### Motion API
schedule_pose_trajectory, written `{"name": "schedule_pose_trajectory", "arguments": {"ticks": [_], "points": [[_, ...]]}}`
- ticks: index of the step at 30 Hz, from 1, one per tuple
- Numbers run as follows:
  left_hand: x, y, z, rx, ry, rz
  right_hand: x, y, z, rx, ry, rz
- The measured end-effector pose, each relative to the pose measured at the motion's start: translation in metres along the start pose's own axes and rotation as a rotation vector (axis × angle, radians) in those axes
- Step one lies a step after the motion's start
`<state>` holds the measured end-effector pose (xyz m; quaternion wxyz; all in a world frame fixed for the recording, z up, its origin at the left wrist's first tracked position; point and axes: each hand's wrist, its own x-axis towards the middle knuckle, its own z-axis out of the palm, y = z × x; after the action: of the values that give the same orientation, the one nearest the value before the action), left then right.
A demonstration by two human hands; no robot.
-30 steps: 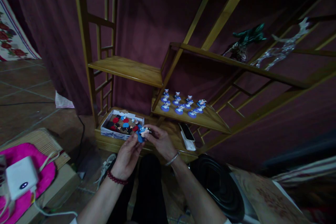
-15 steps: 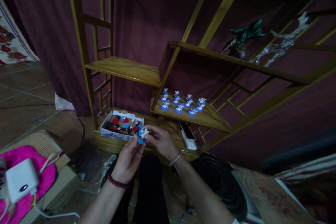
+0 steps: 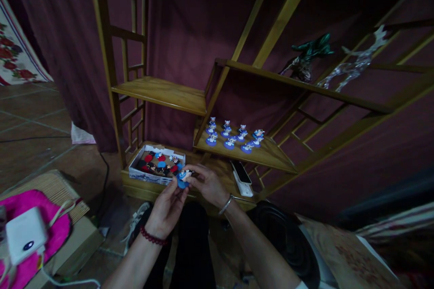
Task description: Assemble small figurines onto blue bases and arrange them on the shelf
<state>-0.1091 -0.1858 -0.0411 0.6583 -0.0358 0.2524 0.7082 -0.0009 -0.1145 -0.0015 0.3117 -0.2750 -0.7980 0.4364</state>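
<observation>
Between my two hands is a small figurine (image 3: 183, 178) in white and blue on a round blue base. My left hand (image 3: 168, 205), a dark red bead bracelet at its wrist, grips the base from below. The fingers of my right hand (image 3: 207, 184) close on the figurine's upper part from the right. Just behind, an open cardboard box (image 3: 144, 175) holds several figurines with red, blue and black bases. Several similar figurines (image 3: 229, 142) on purple-blue bases stand in rows on a low wooden shelf (image 3: 271, 156).
A phone (image 3: 241, 172) lies on a white object (image 3: 244, 188) at the cabinet's bottom right. A green ornament (image 3: 310, 56) and a clear deer figure (image 3: 356, 65) stand on the upper right shelf. At left, a white power bank (image 3: 26, 235) rests on pink cloth (image 3: 56, 230).
The view has shifted slightly. Both hands still hold the figurine in front of the box, with the figurine turned a little; the shelf figurines stay in place.
</observation>
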Motion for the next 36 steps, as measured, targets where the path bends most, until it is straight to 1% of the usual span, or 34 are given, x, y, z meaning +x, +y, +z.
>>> {"name": "schedule_pose_trajectory", "arguments": {"ticks": [3,7,13,16,21,27,36], "points": [[-0.001,0.001,0.002,-0.009,0.010,-0.012,0.000,0.000,0.000,-0.014,-0.010,0.002],[-0.001,0.001,0.002,-0.013,0.028,-0.016,0.001,-0.002,-0.001,-0.097,-0.006,-0.032],[0.000,0.003,0.001,-0.014,-0.010,-0.057,0.002,-0.006,-0.002,-0.151,-0.021,-0.058],[0.000,0.004,0.002,-0.011,-0.007,-0.062,0.003,-0.007,-0.002,-0.151,-0.009,-0.054],[0.000,0.004,0.002,0.018,-0.026,-0.087,0.003,-0.006,-0.002,-0.149,0.014,-0.005],[-0.002,0.003,0.004,0.033,-0.019,-0.100,0.002,-0.009,-0.003,-0.179,0.023,-0.028],[-0.007,0.003,0.008,0.057,-0.003,-0.084,0.002,-0.014,-0.006,-0.156,0.006,-0.046]]}}
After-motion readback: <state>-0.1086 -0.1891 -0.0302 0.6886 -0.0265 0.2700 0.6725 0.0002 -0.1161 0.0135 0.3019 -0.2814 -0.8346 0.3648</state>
